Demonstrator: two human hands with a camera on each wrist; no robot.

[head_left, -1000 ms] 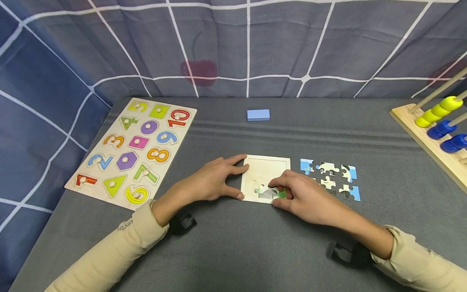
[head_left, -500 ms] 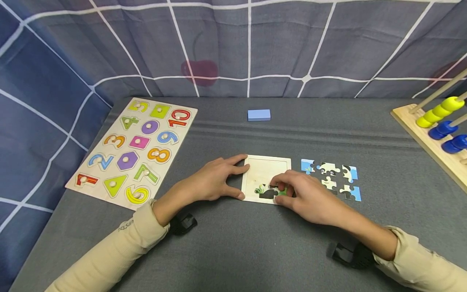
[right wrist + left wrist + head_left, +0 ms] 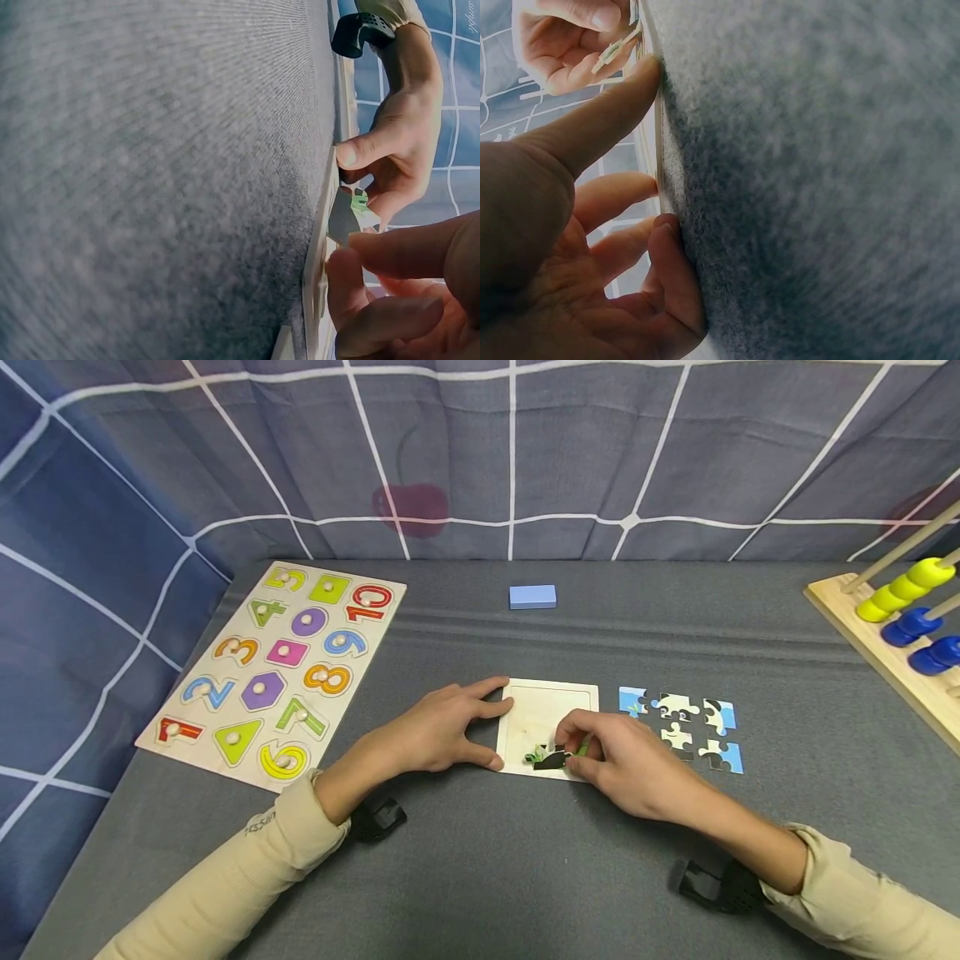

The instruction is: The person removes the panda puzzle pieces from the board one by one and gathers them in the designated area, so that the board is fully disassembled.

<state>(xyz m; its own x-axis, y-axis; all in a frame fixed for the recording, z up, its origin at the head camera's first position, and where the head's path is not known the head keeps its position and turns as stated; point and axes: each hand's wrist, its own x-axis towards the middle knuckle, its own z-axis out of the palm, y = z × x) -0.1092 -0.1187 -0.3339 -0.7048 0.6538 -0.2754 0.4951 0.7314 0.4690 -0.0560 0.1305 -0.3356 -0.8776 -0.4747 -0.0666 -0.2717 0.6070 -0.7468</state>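
My right hand [image 3: 626, 768] pinches a black, white and green jigsaw puzzle piece [image 3: 551, 760] between thumb and fingers, over the lower part of a pale wooden puzzle tray [image 3: 532, 714]. In the right wrist view the puzzle piece [image 3: 345, 217] stands tilted up from the tray. A bit of green shows beside the right fingertips, partly hidden by them. My left hand [image 3: 442, 727] is spread at the tray's left side. Its thumb touches the near left corner and its forefinger the far left corner. Several loose panda puzzle pieces [image 3: 677, 739] lie right of the tray, some hidden by the right hand.
A wooden number-and-shape board [image 3: 247, 714] lies on the left of the grey table [image 3: 480, 868]. Toward the back is a small blue block [image 3: 532, 597]. An abacus [image 3: 885, 647] with yellow and blue beads stands at the right edge. A checked curtain [image 3: 570, 452] hangs behind.
The pinched puzzle piece has tilted and turned slightly on the tray, its dark face becoming narrower in view. My right fingers have shifted a little; the left hand stays in place.
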